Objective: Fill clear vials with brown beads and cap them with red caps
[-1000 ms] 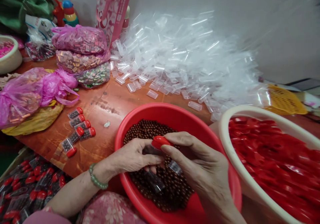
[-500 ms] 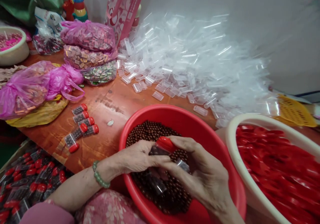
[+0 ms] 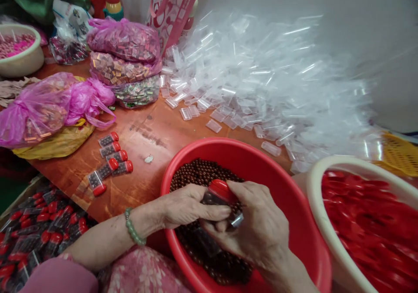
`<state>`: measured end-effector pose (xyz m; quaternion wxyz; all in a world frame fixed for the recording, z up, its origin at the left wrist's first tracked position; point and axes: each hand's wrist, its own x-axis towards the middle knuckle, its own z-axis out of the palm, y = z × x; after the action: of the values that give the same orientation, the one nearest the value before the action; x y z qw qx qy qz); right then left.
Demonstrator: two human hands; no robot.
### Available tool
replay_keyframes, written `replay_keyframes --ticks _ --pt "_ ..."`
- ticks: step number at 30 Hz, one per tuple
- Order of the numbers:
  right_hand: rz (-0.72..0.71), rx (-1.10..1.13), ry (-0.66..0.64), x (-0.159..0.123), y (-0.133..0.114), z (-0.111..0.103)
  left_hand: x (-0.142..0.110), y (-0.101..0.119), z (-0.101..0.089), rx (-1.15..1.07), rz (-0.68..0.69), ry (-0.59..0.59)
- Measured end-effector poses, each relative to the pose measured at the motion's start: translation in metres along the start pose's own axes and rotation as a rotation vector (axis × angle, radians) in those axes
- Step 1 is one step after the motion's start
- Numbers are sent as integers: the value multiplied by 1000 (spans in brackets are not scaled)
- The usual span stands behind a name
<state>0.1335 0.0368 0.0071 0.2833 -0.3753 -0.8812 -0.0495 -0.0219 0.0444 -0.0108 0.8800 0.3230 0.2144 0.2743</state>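
Well beyond the left hand (image 3: pixel 186 204), print on a pink bag (image 3: pixel 170 18) is too blurred to read. That hand grips a clear container (image 3: pixel 213 198) of dark contents, with the right hand (image 3: pixel 265 222) wrapped about its other side, thumb against the red cap (image 3: pixel 220 187). Beneath both, a red tub (image 3: pixel 272 182) holds brown beads (image 3: pixel 199 171); right of them stands a white basin (image 3: pixel 316 197) of red pieces (image 3: pixel 365 223). Farther out, clear cases (image 3: pixel 261 75) heap on the orange-brown counter (image 3: pixel 133 190) before a grey wall (image 3: pixel 375 31).
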Motion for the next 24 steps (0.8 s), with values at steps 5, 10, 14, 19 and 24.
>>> replay_keyframes --ticks 5,10,14,19,24 --pt "-32 0 26 -1 2 1 1 -2 -2 -10 36 -2" --pt "0 -65 -18 0 1 -2 3 0 2 6 -18 75" --pt "-61 -137 -41 0 0 -2 4 2 5 10 -40 108" --pt "-66 -67 -4 -6 2 4 4 -4 4 19 -18 88" --pt "-112 -51 1 -9 5 4 3 -9 1 8 -21 72"
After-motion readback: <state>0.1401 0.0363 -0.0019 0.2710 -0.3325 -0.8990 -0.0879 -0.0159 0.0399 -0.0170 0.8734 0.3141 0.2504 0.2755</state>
